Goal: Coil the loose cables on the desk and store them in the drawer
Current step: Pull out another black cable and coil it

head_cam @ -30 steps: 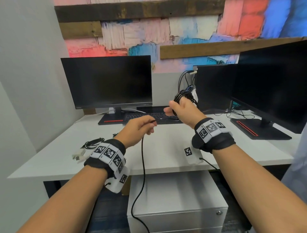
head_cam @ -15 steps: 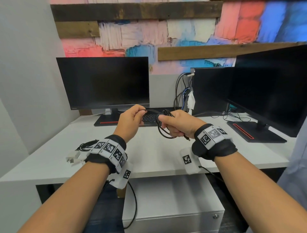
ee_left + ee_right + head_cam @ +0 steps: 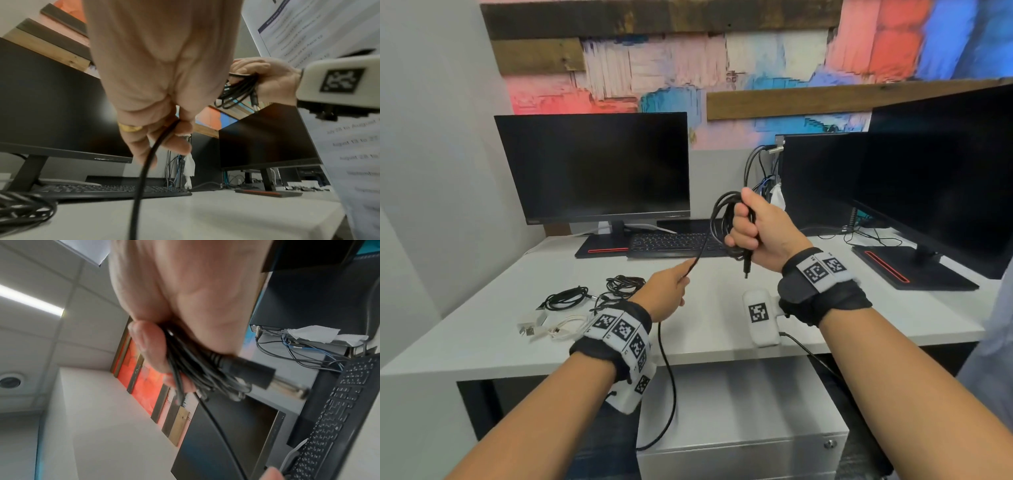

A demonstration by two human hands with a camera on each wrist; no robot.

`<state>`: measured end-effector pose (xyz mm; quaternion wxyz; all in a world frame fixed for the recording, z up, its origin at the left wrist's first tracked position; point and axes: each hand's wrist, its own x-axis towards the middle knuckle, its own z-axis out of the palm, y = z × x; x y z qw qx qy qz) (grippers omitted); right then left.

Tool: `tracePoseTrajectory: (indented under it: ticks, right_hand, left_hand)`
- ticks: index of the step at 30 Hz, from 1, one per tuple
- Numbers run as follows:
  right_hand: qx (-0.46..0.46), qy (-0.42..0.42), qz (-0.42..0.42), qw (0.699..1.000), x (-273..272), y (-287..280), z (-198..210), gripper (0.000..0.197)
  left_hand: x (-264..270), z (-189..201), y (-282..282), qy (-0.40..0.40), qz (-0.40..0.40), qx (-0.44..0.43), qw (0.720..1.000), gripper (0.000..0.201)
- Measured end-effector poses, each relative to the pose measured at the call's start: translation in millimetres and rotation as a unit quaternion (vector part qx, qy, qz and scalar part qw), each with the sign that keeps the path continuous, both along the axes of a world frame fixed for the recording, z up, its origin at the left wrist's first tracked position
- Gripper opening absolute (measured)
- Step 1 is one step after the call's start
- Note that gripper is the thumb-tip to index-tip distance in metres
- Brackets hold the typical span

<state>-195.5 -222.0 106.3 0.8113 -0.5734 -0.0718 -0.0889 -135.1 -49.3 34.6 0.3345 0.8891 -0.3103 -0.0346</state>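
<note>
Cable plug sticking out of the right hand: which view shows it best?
Right wrist: the plug fills the frame's middle, metal tip visible, though blurred. Head shows it small below the right hand; left wrist shows only a dim sliver.

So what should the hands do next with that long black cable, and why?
Probably the left hand should bring its pinched stretch up to the right hand to make one more loop. The right hand grips a bundle of loops, but the rest of the black cable hangs below the desk.
</note>
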Motion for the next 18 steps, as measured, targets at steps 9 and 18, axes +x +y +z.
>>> tracePoseTrajectory:
  ticks: [9,18]
  right_hand:
    - [0.147,-0.078,-0.097,0.981,13,-3,1,0.018]
    - [-0.156,-0.078,-0.263,0.949,18,-11,-16,0.014]
  left_hand:
    - [-16,-7,2,0.020,-0.089,0.089,0.992,0.047]
    - [-25,-2,3,0.090,-0.163,0.106,0.977,0.036]
